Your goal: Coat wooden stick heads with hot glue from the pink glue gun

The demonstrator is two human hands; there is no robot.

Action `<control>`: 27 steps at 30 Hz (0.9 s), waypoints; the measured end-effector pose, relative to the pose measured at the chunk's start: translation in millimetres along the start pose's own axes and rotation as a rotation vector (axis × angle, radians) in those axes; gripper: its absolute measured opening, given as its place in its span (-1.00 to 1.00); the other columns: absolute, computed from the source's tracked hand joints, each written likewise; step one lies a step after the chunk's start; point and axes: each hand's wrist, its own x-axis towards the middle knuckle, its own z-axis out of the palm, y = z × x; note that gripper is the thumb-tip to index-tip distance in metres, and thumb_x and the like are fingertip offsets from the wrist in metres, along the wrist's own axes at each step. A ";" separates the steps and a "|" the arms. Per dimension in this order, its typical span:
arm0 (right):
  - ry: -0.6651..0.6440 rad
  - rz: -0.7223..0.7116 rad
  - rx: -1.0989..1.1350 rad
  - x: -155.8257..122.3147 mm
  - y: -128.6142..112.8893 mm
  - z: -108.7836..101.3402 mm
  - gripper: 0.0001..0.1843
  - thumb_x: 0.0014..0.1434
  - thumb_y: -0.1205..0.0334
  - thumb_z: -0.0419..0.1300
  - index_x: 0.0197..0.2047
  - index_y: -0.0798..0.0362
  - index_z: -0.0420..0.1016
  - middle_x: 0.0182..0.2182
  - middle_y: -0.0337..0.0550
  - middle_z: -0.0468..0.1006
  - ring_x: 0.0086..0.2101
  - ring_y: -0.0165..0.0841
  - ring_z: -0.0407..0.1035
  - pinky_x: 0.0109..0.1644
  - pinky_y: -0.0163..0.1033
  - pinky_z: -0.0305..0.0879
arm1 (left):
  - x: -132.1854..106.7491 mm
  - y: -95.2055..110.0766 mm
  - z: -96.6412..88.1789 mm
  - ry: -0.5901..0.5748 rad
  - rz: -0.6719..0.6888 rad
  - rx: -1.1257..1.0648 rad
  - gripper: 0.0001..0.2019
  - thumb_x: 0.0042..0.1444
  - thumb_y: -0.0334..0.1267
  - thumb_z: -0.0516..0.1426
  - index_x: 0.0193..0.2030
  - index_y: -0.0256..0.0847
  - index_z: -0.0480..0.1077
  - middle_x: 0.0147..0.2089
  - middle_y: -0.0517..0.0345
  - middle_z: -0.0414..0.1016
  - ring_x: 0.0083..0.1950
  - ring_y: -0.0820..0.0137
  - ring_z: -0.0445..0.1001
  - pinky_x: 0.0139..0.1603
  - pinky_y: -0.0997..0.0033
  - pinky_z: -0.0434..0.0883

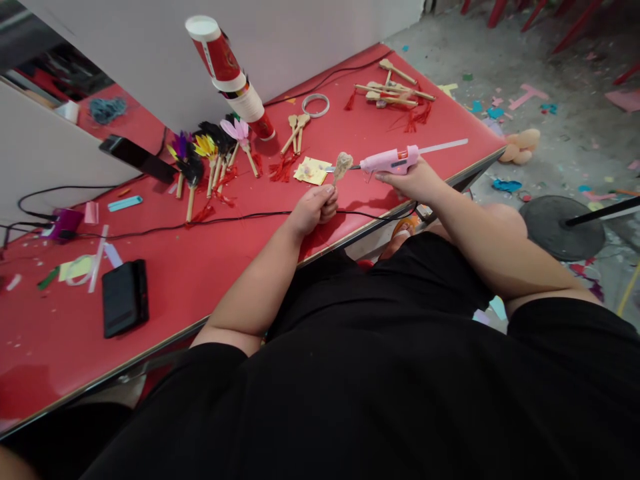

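From the head camera, the left hand (314, 208) sat just below the middle of the frame, fingers closed round the stem of a small wooden spoon (342, 165) held upright, its bowl wrapped in something pale and fuzzy. The right hand (416, 181) was clamped on a pink glue gun (395, 160), a clear stick jutting from its back toward the right, the metal nozzle touching or nearly touching the bowl. To my eye, the gluing wanted a steady stem and a small bead, with fingers kept well below the hot tip.

The red table (210, 267) looked smooth and slightly glossy. At upper left of centre stood a cluster of feathered sticks (210, 157) in purple, yellow, black and pink, with red tassels. Bare spoons (397, 90) lay at the upper right, a thin white ring (315, 105) near them, and a flat black case (125, 297) at the lower left.
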 end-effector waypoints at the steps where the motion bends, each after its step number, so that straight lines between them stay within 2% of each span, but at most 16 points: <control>1: 0.020 -0.015 -0.002 -0.4 -1.7 1.1 -0.40 0.12 -0.19 0.77 -0.04 -0.09 0.61 -0.43 -0.25 0.41 -0.31 -0.16 0.48 -0.28 -0.04 0.66 | -0.2 0.0 0.6 -0.001 -0.001 -0.008 -0.42 0.47 0.02 0.43 -0.33 -0.07 0.13 -0.55 0.48 -0.01 -0.61 0.61 -0.08 -0.57 0.61 -0.11; 3: 0.043 -0.037 0.000 -2.6 -6.0 1.7 -0.40 0.11 -0.17 0.77 -0.02 -0.09 0.62 -0.41 -0.21 0.46 -0.22 -0.08 0.55 -0.17 0.01 0.72 | -0.3 -0.5 2.1 -0.005 -0.001 -0.023 -0.41 0.46 0.03 0.44 -0.33 -0.07 0.13 -0.55 0.48 0.00 -0.61 0.61 -0.08 -0.57 0.61 -0.12; 7: 0.014 -0.059 -0.016 -9.5 -9.5 -0.4 -0.38 0.10 -0.25 0.77 -0.04 -0.10 0.65 -0.40 -0.15 0.52 -0.15 0.01 0.62 -0.12 0.04 0.74 | -0.2 -1.8 7.5 0.005 0.019 -0.067 -0.41 0.45 0.02 0.47 -0.31 -0.08 0.14 -0.54 0.49 0.02 -0.61 0.63 -0.06 -0.57 0.63 -0.14; 11: 0.022 -0.137 -0.077 -6.8 2.2 5.9 -0.36 0.14 -0.39 0.72 -0.10 -0.08 0.67 -0.38 -0.11 0.59 -0.05 0.08 0.69 0.01 0.07 0.77 | -3.3 -1.3 17.4 0.057 -0.024 -0.150 -0.45 0.49 -0.03 0.43 -0.27 -0.07 0.12 -0.52 0.51 0.00 -0.61 0.63 -0.07 -0.57 0.64 -0.16; 15: 0.041 -0.197 -0.121 3.9 15.5 22.3 -0.37 0.16 -0.40 0.69 -0.10 -0.09 0.64 -0.23 -0.06 0.69 0.00 0.05 0.68 0.13 0.13 0.75 | -9.4 2.1 28.1 0.070 -0.068 -0.196 -0.50 0.57 -0.04 0.34 -0.24 -0.07 0.11 -0.50 0.49 -0.01 -0.61 0.62 -0.08 -0.57 0.66 -0.15; 18: 0.039 -0.198 -0.155 6.3 16.5 29.3 -0.36 0.19 -0.43 0.66 -0.12 -0.11 0.60 -0.20 -0.08 0.67 -0.08 -0.04 0.62 0.08 0.10 0.70 | -12.4 5.7 33.2 0.084 -0.106 -0.218 -0.52 0.59 -0.04 0.30 -0.23 -0.06 0.10 -0.50 0.50 -0.02 -0.62 0.62 -0.09 -0.57 0.68 -0.15; 23: 0.013 -0.207 -0.307 -0.5 7.6 28.0 -0.26 0.29 -0.64 0.49 -0.24 -0.12 0.47 -0.32 -0.15 0.54 -0.25 -0.13 0.45 -0.09 0.03 0.49 | -12.5 7.6 37.1 0.126 -0.129 -0.237 -0.52 0.58 -0.04 0.31 -0.22 -0.06 0.10 -0.49 0.50 0.00 -0.62 0.62 -0.09 -0.58 0.69 -0.16; 25: 0.008 -0.195 -0.409 -2.1 5.1 27.1 -0.27 0.37 -0.65 0.43 -0.25 -0.12 0.47 -0.34 -0.13 0.54 -0.26 -0.12 0.44 -0.14 -0.01 0.41 | -11.7 5.9 37.8 0.138 -0.119 -0.238 -0.52 0.58 -0.04 0.33 -0.22 -0.06 0.11 -0.49 0.51 0.01 -0.62 0.62 -0.07 -0.59 0.69 -0.15; 27: 0.020 -0.192 -0.504 -1.7 4.4 27.1 -0.33 0.46 -0.56 0.40 -0.24 -0.11 0.49 -0.34 -0.11 0.56 -0.27 -0.13 0.45 -0.15 -0.04 0.35 | -10.8 3.2 38.3 0.145 -0.097 -0.237 -0.52 0.58 -0.05 0.33 -0.21 -0.06 0.12 -0.49 0.51 0.03 -0.63 0.63 -0.05 -0.59 0.69 -0.14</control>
